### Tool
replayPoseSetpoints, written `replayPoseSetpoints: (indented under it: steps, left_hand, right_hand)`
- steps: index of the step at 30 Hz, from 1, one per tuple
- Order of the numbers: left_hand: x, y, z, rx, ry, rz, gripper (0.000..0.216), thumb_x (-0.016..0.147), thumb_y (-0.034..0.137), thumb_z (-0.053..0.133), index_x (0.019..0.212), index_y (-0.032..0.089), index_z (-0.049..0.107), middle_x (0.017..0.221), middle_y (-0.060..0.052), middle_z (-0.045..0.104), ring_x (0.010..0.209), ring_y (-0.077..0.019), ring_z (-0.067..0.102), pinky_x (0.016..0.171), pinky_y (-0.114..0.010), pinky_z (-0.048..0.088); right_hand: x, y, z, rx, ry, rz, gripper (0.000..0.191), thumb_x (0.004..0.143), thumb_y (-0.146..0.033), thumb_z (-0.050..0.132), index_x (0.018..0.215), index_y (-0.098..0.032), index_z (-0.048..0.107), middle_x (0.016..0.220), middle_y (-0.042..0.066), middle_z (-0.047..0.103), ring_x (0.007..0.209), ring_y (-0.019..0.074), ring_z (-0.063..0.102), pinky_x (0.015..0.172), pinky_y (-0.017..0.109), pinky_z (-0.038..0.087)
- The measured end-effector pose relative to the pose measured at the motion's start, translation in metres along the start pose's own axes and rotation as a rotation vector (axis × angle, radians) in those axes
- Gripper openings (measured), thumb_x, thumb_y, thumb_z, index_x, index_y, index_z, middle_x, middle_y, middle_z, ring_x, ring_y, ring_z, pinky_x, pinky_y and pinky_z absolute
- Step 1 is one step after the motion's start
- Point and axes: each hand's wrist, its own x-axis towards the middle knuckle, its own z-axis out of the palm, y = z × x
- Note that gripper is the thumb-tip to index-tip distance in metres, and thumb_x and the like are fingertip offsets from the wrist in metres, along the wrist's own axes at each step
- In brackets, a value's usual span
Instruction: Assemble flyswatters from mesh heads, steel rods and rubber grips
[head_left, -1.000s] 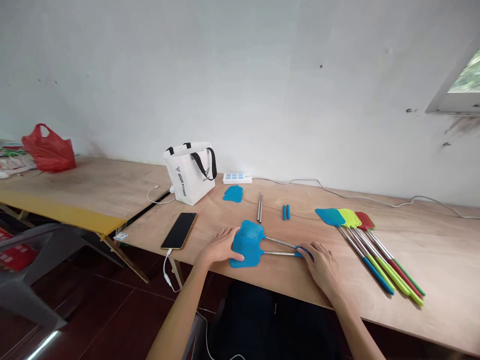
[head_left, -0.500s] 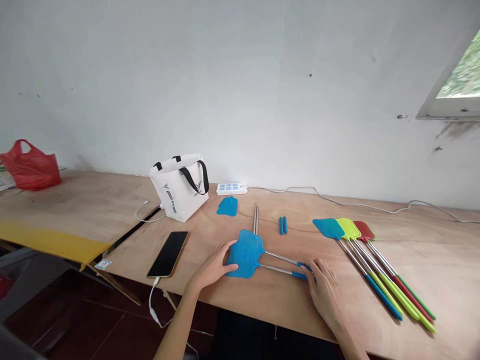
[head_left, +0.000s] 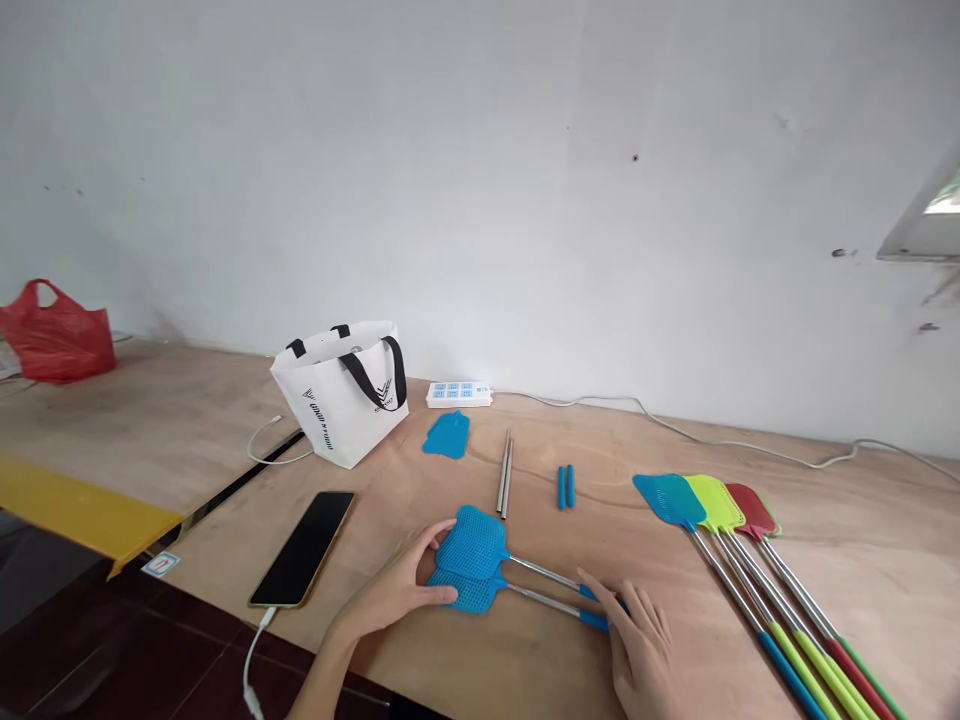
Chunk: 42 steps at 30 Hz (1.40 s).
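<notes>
Two blue fly swatters lie side by side before me, their mesh heads overlapping. My left hand (head_left: pixel 409 580) grips the left edge of the heads, the thumb on the nearer swatter head (head_left: pixel 476 592) and the fingers at the farther swatter head (head_left: pixel 472 540). Over the blue handle ends rests my right hand (head_left: pixel 637 640), its fingers around them; the handle tips are hidden beneath it. Behind the heads are two bare metal rods (head_left: pixel 505 478), and to their right two short blue handle grips (head_left: pixel 565 487). Loose blue swatter heads (head_left: pixel 448 436) lie farther back.
Finished-looking swatters (head_left: pixel 757 580) in blue, yellow-green, red and green lie in a row at right. At left are a phone (head_left: pixel 304 550) on a cable and a white tote bag (head_left: pixel 341 400). A power strip (head_left: pixel 459 394) sits by the wall; a red bag (head_left: pixel 60 335) stands far left.
The two swatters have shifted towards me, slightly left, with both hands on them, uncovering the lower ends of the metal rods. The whole view has also shifted a little.
</notes>
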Motion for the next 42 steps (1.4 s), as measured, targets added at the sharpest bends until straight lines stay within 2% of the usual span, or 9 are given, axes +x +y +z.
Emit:
replayPoseSetpoints:
  steps: [4, 8, 10, 16, 21, 25, 29, 33, 42]
  left_hand:
    - [0.005, 0.004, 0.011, 0.048, 0.101, 0.035, 0.065, 0.083, 0.058, 0.073, 0.142, 0.037, 0.052, 0.142, -0.005, 0.052, 0.128, -0.0300, 0.052, 0.109, -0.044, 0.045]
    - [0.007, 0.007, 0.019, 0.133, 0.160, 0.052, 0.062, 0.079, 0.061, 0.076, 0.132, 0.035, 0.060, 0.139, -0.006, 0.053, 0.128, -0.0332, 0.054, 0.105, -0.046, 0.048]
    - [0.008, 0.005, 0.019, 0.143, 0.158, 0.059, 0.055, 0.081, 0.061, 0.074, 0.126, 0.034, 0.064, 0.141, -0.006, 0.051, 0.129, -0.0331, 0.054, 0.104, -0.045, 0.049]
    - [0.019, -0.006, 0.021, 0.218, 0.297, 0.079, 0.030, 0.094, 0.054, 0.059, 0.106, 0.028, 0.067, 0.135, -0.006, 0.054, 0.130, -0.0313, 0.052, 0.108, -0.047, 0.044]
    - [0.026, -0.012, 0.021, 0.293, 0.281, 0.109, 0.037, 0.097, 0.053, 0.054, 0.126, 0.031, 0.060, 0.139, -0.006, 0.053, 0.131, -0.0306, 0.049, 0.111, -0.049, 0.040]
    - [0.028, -0.014, 0.020, 0.347, 0.278, 0.133, 0.041, 0.097, 0.053, 0.051, 0.131, 0.031, 0.058, 0.142, -0.006, 0.052, 0.132, -0.0309, 0.048, 0.113, -0.050, 0.036]
    - [0.026, -0.017, 0.022, 0.354, 0.286, 0.125, 0.040, 0.096, 0.054, 0.052, 0.127, 0.030, 0.061, 0.142, -0.006, 0.052, 0.135, -0.0314, 0.047, 0.114, -0.049, 0.036]
    - [0.024, -0.017, 0.030, 0.444, 0.418, 0.005, 0.043, 0.096, 0.055, 0.053, 0.128, 0.027, 0.061, 0.147, -0.011, 0.049, 0.136, -0.0362, 0.045, 0.113, -0.054, 0.033]
    - [0.029, -0.022, 0.035, 0.593, 0.487, 0.091, 0.044, 0.103, 0.053, 0.038, 0.129, 0.024, 0.058, 0.141, -0.012, 0.055, 0.132, -0.0321, 0.048, 0.111, -0.050, 0.035]
  right_hand:
    - [0.001, 0.006, -0.002, -0.089, 0.023, -0.064, 0.069, 0.090, -0.008, 0.036, 0.150, -0.042, 0.043, 0.129, 0.003, 0.065, 0.115, 0.0262, 0.063, 0.104, 0.055, 0.044]
    - [0.003, 0.004, -0.002, -0.092, 0.164, 0.062, 0.036, 0.099, -0.028, 0.043, 0.128, -0.035, 0.062, 0.127, 0.006, 0.066, 0.117, 0.0300, 0.061, 0.101, 0.055, 0.045]
    - [0.004, 0.002, -0.002, -0.074, 0.198, 0.155, 0.031, 0.100, -0.040, 0.044, 0.120, -0.032, 0.065, 0.123, 0.007, 0.067, 0.115, 0.0312, 0.062, 0.097, 0.054, 0.048]
    - [0.007, 0.000, -0.019, 0.033, 0.026, 0.208, 0.036, 0.100, -0.047, 0.042, 0.125, -0.032, 0.063, 0.124, 0.004, 0.068, 0.116, 0.0268, 0.064, 0.102, 0.048, 0.049]
    - [0.007, 0.010, -0.061, 0.120, -0.136, 0.323, 0.028, 0.094, -0.048, 0.050, 0.108, -0.028, 0.064, 0.117, 0.005, 0.070, 0.108, 0.0251, 0.068, 0.094, 0.040, 0.055]
    - [0.004, 0.010, -0.081, 0.175, -0.239, 0.276, 0.024, 0.094, -0.045, 0.051, 0.104, -0.029, 0.067, 0.135, 0.004, 0.064, 0.120, 0.0237, 0.064, 0.101, 0.038, 0.052]
    - [0.001, 0.010, -0.080, 0.157, -0.275, 0.272, 0.036, 0.095, -0.047, 0.051, 0.120, -0.029, 0.068, 0.147, 0.007, 0.056, 0.132, 0.0256, 0.056, 0.110, 0.041, 0.046]
    - [0.000, 0.015, -0.079, 0.155, -0.326, 0.274, 0.044, 0.095, -0.050, 0.051, 0.131, -0.029, 0.065, 0.151, 0.007, 0.052, 0.138, 0.0266, 0.051, 0.115, 0.045, 0.041]
    - [0.005, 0.029, -0.065, 0.078, -0.143, 0.184, 0.041, 0.096, -0.051, 0.047, 0.121, -0.029, 0.072, 0.142, 0.006, 0.061, 0.132, 0.0280, 0.055, 0.114, 0.050, 0.041]
